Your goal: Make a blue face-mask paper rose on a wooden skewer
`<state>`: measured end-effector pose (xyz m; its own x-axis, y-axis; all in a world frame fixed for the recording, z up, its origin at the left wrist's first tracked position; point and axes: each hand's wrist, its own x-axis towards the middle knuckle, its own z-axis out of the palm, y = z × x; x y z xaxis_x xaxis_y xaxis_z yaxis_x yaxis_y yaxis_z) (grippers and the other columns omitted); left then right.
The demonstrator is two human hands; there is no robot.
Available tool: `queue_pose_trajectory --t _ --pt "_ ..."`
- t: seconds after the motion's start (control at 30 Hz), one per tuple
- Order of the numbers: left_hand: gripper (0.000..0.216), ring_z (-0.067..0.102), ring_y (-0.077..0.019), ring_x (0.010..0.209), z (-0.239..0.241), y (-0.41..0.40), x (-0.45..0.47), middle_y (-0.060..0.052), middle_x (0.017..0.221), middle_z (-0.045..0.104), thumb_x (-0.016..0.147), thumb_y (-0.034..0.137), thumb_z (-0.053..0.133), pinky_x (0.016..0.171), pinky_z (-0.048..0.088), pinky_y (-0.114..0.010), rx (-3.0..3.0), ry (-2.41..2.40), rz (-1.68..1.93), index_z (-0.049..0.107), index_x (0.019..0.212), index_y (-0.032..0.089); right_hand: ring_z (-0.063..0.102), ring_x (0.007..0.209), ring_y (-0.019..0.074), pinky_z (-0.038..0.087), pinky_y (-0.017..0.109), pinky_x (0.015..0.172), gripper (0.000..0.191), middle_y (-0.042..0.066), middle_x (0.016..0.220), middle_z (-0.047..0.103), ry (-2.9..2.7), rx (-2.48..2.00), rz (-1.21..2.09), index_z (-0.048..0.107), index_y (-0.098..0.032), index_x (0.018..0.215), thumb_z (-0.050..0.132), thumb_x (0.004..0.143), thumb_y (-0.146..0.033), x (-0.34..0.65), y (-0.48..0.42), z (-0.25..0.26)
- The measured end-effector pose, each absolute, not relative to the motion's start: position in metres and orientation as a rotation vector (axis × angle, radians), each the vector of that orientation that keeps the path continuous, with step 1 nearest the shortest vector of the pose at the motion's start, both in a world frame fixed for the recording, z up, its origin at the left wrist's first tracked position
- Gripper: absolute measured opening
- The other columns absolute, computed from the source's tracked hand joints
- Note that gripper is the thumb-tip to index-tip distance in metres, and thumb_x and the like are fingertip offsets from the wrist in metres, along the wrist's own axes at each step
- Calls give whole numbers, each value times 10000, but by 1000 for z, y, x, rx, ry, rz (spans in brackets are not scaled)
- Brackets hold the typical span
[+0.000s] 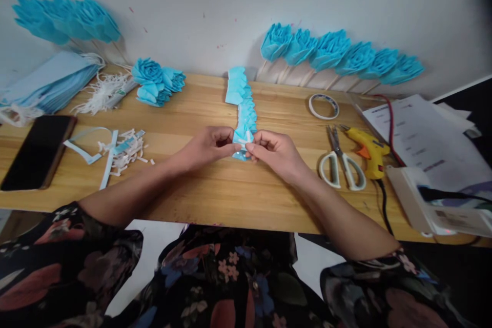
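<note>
A long strip of folded blue petals [242, 100] lies on the wooden table [230, 189], running from the wall toward me. My left hand [209, 146] and my right hand [274, 151] meet at its near end. Both pinch the nearest folded petal between thumb and fingers, fingers curled closed on it.
Scissors [342, 164], a yellow glue gun [367, 148] and a tape roll [323, 106] lie to the right, with papers [423, 138] beyond. Blue paper roses [338, 51] lean on the wall. A phone [36, 151], paper scraps [119, 148] and more roses [157, 81] sit left.
</note>
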<state>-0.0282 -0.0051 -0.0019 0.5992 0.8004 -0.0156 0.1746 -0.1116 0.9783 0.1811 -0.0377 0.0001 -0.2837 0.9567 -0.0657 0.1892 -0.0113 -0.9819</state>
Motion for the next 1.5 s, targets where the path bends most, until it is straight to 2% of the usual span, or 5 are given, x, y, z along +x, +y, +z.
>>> queue_pose_trajectory --t 0.33,0.63,0.83,1.13,1.5 --pt "294 495 -108 640 7 -5 -33 7 711 573 858 434 663 607 371 -236 1655 810 457 594 797 155 554 640 109 450 266 629 253 -2 728 656 -1570 -1164 1387 676 -184 804 711 865 -427 196 -29 3" --pt "252 410 -92 544 -4 9 -36 31 613 497 850 397 673 520 322 -227 1594 905 795 597 776 167 558 638 103 442 265 633 237 8 725 677 -1558 -1168 1361 667 -180 766 717 847 -397 192 -30 1" --pt "205 435 -86 550 3 -10 -27 25 630 544 888 274 657 524 329 -222 1952 1008 1181 572 732 171 539 606 106 443 268 616 203 -4 688 659 -1497 -1176 1197 653 -190 737 698 834 -363 187 -30 2" --pt "87 439 -80 547 -9 -18 -19 35 620 551 905 231 645 533 315 -215 2097 1037 1018 695 898 161 498 586 113 417 261 575 151 -24 637 581 -1618 -1198 947 636 -203 744 646 837 -321 176 -38 -5" --pt "178 454 -87 568 -4 -21 -17 5 657 610 890 308 624 537 328 -215 1957 1041 879 688 845 148 551 640 138 441 288 642 125 -10 702 645 -1851 -1201 604 627 -230 756 605 877 -253 176 -42 -5"
